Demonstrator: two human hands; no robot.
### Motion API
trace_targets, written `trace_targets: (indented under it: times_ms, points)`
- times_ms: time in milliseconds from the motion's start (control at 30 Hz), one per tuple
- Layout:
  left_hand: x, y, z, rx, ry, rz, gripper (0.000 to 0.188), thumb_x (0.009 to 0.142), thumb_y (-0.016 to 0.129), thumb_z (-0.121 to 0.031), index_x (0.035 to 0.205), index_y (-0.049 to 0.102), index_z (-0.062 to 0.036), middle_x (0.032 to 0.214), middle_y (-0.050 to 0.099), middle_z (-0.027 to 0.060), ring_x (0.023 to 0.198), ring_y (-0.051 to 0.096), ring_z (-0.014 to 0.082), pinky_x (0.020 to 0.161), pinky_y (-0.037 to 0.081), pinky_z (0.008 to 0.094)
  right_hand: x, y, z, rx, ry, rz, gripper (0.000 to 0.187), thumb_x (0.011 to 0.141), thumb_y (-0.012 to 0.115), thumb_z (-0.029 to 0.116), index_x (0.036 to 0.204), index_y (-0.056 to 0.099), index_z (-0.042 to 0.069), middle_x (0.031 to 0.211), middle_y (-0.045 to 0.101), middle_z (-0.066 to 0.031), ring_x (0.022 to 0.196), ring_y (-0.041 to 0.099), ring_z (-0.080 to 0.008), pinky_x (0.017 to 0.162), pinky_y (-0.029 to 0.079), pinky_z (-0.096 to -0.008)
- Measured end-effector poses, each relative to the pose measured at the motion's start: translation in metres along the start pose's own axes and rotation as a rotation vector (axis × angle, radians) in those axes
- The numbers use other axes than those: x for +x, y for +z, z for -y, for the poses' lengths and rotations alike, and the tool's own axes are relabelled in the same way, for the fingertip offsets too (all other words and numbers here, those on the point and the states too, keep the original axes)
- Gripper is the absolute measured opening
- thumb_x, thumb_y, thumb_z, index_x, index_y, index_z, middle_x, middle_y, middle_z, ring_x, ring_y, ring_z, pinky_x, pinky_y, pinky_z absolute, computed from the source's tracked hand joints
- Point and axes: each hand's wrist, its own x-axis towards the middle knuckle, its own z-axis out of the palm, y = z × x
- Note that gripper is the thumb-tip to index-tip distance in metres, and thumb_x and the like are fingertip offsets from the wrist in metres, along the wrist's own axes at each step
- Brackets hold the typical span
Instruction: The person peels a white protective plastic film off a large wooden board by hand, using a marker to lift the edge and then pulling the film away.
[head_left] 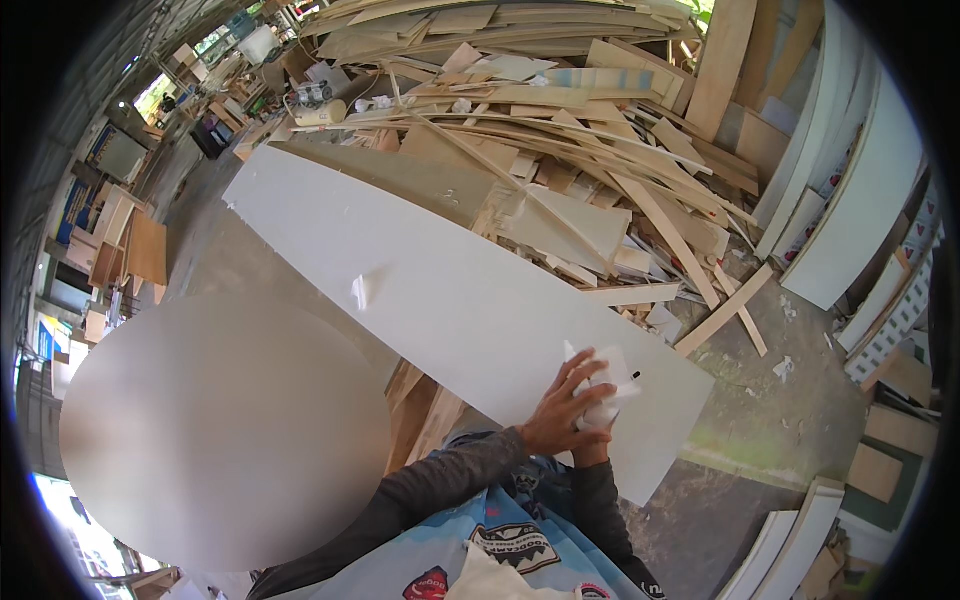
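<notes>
Both my hands are together over the near right end of a long white board (430,290). A white, plastic-looking object (606,385) with a pale pointed tip and a small black-ended part is held in them; its exact kind is unclear. My left hand (562,412) lies across its left side, with fingers bent over it. Below it is my right hand (592,450), largely covered by the left hand and the object, but closed about its lower part. Farther up the board rests a small white piece (360,291), apart from my hands.
Beyond the board lies a large heap of wood strips and offcuts (590,130). Tall white panels (870,190) lean at the right. More wooden planks (425,410) show under the board's near edge. A blurred oval hides much of the lower left.
</notes>
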Motion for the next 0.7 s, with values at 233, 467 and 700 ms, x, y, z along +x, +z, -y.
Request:
trace_targets:
  times_ms: [233,467,700]
  points:
    - [-0.008,-0.013,0.028,-0.218,-0.211,-0.115,0.033,0.088,0.073,-0.023,0.110,0.061,-0.0023,0.104,0.058,0.0163,0.093,0.060,0.0359,0.078,0.053,0.0423,0.008,0.012,0.033,0.302,0.412,0.021,0.046,0.095,0.049,0.030,0.131,0.050,0.001,0.118,0.060,-0.0103,0.071,0.058,-0.0131,0.059,0.048,-0.0244]
    - [0.016,-0.070,0.054,-0.528,-0.742,-0.438,0.024,0.100,0.060,-0.018,0.083,0.060,-0.0004,0.062,0.051,-0.0034,0.062,0.042,0.0018,0.049,0.036,0.0224,0.017,0.079,0.063,-0.808,-0.250,0.240,0.075,0.076,0.079,0.006,0.143,0.046,0.005,0.124,0.058,-0.0122,0.067,0.048,-0.0121,0.051,0.038,-0.0217]
    - [-0.018,-0.088,0.080,-1.238,-0.775,-0.129,0.065,0.107,0.022,-0.052,0.150,0.033,-0.0048,0.139,0.045,0.0139,0.126,0.045,0.0194,0.109,0.036,0.0345,0.033,0.106,-0.009,-1.023,-0.503,0.276,0.049,0.079,0.071,-0.004,0.127,0.061,0.000,0.102,0.064,-0.0141,0.079,0.064,-0.0244,0.065,0.050,-0.0347]
